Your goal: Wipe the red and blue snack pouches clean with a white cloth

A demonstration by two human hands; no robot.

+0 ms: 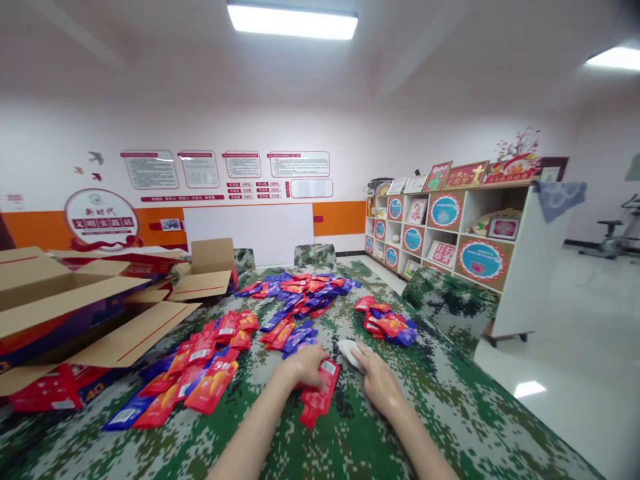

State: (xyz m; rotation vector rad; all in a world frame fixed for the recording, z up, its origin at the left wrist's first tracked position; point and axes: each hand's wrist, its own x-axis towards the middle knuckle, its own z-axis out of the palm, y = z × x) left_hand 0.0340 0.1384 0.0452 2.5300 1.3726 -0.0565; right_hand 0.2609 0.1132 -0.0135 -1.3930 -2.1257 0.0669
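My left hand (306, 366) is over a small stack of red snack packets (327, 383) at the near middle of the table, its fingers curled down and closed on the top packet. My right hand (379, 380), a little to the right, pinches a white folded cloth or wipe (349, 348) between thumb and fingers. Just beyond my left hand lie blue and red packets (300, 335). A small heap of red and blue packets (387, 321) rests past my right hand. To the left, red and blue packets (213, 380) are spread in overlapping rows.
A large heap of packets (313, 287) covers the far middle of the camouflage-cloth table (445, 407). Opened cardboard boxes (125, 340) with flaps out crowd the left side. Camouflage-covered chairs (450, 293) stand at the right and far edges. A shelf unit (467, 207) stands beyond.
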